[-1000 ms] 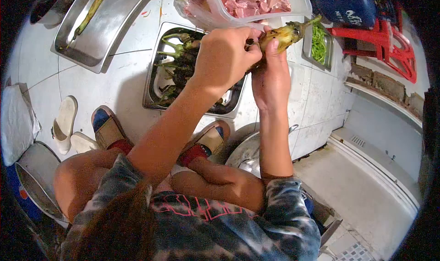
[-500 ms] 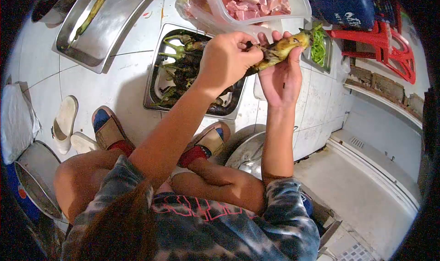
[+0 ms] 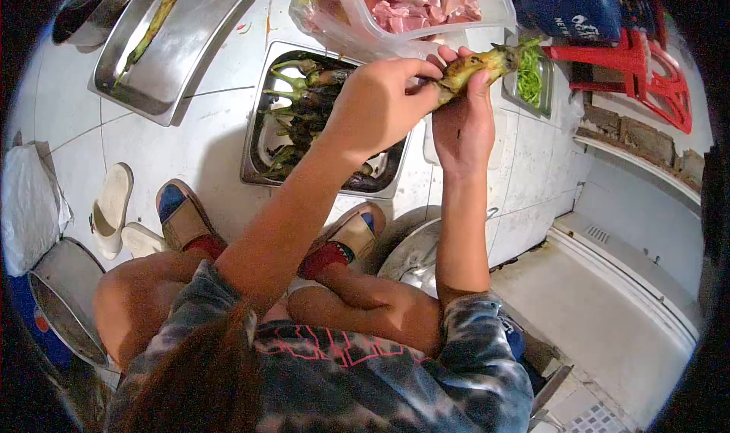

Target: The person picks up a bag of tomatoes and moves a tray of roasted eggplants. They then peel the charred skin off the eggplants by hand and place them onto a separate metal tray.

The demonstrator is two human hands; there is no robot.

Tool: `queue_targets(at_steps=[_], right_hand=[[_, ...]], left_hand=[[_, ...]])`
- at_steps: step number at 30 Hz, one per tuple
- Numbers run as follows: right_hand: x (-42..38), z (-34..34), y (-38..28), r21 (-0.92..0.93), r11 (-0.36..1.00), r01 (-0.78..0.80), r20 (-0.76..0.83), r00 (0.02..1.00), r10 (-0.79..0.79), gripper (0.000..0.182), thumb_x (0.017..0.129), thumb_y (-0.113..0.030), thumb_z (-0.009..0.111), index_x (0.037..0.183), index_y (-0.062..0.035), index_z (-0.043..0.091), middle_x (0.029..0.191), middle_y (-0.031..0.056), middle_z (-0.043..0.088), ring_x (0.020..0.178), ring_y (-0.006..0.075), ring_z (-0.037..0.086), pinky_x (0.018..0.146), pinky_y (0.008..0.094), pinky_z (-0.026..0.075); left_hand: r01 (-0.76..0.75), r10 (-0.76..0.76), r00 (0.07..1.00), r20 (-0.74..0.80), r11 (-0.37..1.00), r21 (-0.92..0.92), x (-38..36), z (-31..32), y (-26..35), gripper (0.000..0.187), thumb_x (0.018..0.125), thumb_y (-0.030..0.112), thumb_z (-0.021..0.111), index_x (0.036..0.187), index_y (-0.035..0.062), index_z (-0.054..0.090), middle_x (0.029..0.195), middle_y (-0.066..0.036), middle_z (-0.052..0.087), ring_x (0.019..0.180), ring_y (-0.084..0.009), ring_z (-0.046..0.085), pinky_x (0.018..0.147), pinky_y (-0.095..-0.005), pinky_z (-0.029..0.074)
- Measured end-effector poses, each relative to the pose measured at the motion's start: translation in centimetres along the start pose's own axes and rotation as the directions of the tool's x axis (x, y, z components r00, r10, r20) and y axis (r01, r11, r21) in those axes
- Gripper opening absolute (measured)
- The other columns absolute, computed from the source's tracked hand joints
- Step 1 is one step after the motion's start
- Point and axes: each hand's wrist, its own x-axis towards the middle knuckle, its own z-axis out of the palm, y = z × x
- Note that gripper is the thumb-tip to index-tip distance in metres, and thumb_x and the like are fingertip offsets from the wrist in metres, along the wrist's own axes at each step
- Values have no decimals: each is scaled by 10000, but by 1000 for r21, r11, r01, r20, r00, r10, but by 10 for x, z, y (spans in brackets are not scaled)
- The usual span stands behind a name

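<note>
My right hand (image 3: 465,133), palm up, has its thumb and fingers around a roasted eggplant (image 3: 465,72). The eggplant's flesh is yellow-green with dark charred patches, and its green stem end points up and to the right. At the eggplant's lower end, my left hand (image 3: 384,102) is closed in a pinch, its back towards me. Its fingertips are partly hidden. Below my left hand, a metal tray (image 3: 252,148) holds several charred eggplants (image 3: 304,98) with their stems on. One peeled eggplant (image 3: 156,26) lies in another metal tray (image 3: 176,102) at the upper left.
A plastic container of cut raw meat (image 3: 414,3) stands at the top. Sliced green vegetables (image 3: 530,79) fill a small tray at right, near a red plastic stool (image 3: 646,72). A metal pot lid (image 3: 414,254), slippers (image 3: 112,205) and a plastic bag (image 3: 32,197) are around me on the tiled floor.
My left fingers have shifted slightly along the eggplant's lower end. The dark skin seen at their tips before no longer shows. My right hand has tilted the eggplant slightly, stem end higher.
</note>
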Motion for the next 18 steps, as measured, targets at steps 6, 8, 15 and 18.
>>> queue_targets(at_steps=[6,8,15,18], right_hand=[[-2,7,8,-177,983,54,-48,997,-64,363,852,-296,335,1080,-14,346,1041,114,463,909,190,457,809,322,363],[-3,10,10,-219,973,73,-70,993,-91,359,853,-289,339,1078,-9,352,1036,115,465,878,177,472,797,308,369],[-7,18,11,-240,969,54,-90,993,-78,342,858,-283,334,1079,-23,361,1012,98,471,903,169,453,817,304,351],[-5,16,3,-23,1000,-9,-119,993,6,342,851,-301,349,1082,-49,372,956,70,491,874,171,450,804,304,354]], left_hand=[[-72,109,987,-119,957,282,-2,7,-1,195,643,114,573,821,34,567,649,-113,535,587,-212,541,554,-291,432],[-74,114,987,-112,948,310,-1,7,0,199,629,110,575,812,35,568,653,-117,539,584,-220,541,550,-293,432],[-58,99,985,-144,963,263,1,6,-3,148,612,108,558,733,25,566,651,-143,543,614,-293,533,564,-340,430],[-7,18,990,-138,997,79,1,5,-8,158,641,108,587,782,37,580,686,-104,571,578,-142,553,527,-249,430]])
